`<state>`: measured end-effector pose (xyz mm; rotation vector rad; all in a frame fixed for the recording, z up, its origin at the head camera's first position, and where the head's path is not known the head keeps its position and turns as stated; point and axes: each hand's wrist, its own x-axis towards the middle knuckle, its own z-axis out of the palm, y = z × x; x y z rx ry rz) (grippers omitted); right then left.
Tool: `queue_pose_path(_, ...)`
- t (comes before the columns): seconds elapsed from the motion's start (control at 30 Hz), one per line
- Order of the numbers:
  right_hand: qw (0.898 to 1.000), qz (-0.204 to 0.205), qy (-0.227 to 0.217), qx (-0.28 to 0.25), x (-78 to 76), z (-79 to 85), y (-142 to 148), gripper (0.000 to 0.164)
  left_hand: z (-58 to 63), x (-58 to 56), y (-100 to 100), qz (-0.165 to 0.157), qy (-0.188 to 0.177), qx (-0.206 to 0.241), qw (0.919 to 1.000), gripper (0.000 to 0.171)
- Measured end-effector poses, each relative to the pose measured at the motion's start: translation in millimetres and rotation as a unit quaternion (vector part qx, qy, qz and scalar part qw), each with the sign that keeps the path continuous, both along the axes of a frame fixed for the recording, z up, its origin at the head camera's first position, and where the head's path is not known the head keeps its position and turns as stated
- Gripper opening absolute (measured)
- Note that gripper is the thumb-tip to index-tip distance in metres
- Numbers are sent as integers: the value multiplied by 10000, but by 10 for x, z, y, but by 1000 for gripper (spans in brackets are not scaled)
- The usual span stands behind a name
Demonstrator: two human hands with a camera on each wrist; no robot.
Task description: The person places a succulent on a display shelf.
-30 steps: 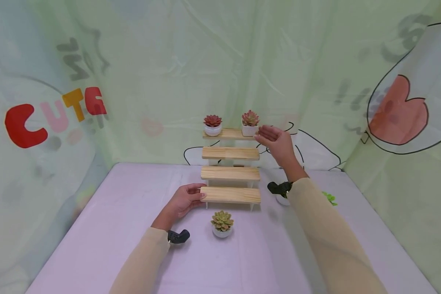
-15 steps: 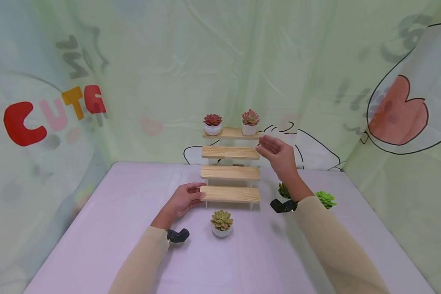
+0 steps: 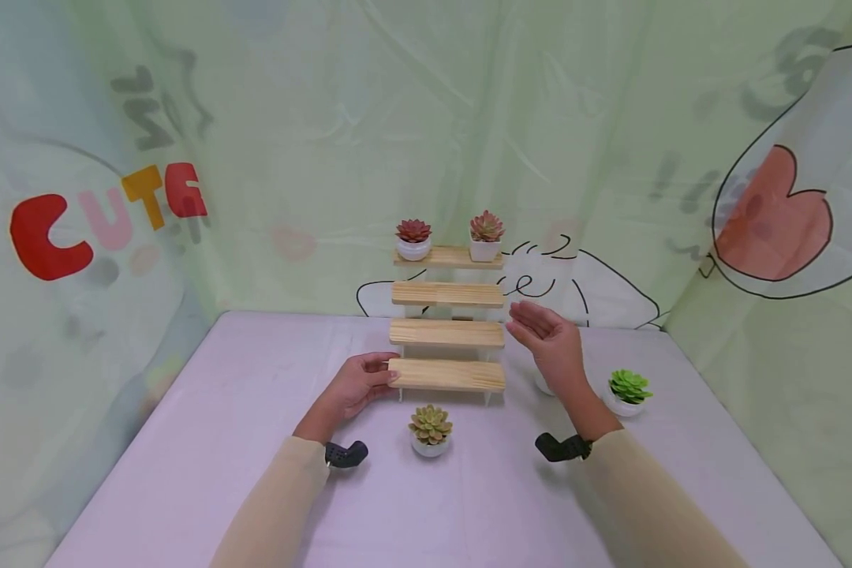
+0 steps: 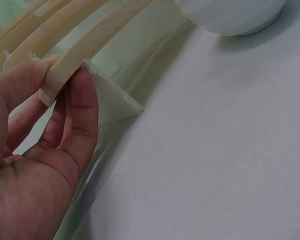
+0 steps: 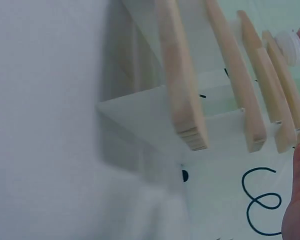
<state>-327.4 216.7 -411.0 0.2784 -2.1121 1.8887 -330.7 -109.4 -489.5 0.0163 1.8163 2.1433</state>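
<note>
A tiered wooden plant stand (image 3: 447,334) with white supports stands on the table. My left hand (image 3: 351,390) pinches the left end of its lowest board (image 4: 97,42), thumb above and fingers below, as the left wrist view shows. My right hand (image 3: 555,343) hangs in the air just right of the stand, fingers straight and together, holding nothing. On the top board (image 3: 449,256) sit a dark red succulent (image 3: 413,237) in a round white pot and a pink succulent (image 3: 486,235) in a square white pot.
A yellow-green succulent (image 3: 431,426) in a white pot stands in front of the stand. To the right is a bright green succulent (image 3: 628,390). Another white pot (image 3: 543,385) is mostly hidden behind my right hand. A printed curtain (image 3: 312,158) surrounds the table.
My right hand has moved down and slightly right, from beside the top board to the level of the middle boards. My left hand keeps its grip on the lowest board.
</note>
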Motion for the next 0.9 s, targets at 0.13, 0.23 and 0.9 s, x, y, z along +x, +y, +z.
queue_pose_path(0.13, 9998, -135, -60, -146, 106, -105, 44, 53, 3, 6, 7, 45, -15, -18, 10000, 45)
queue_pose_path(0.23, 9994, -150, -33, -317, 191, -175, 68, 52, 6, 5, 4, 62, -10, -5, 10000, 45)
queue_pose_path(0.9, 9962, -362, -680, 408, 775, -489, 412, 52, -4, -3, 3, 54, -30, 68, 10000, 46)
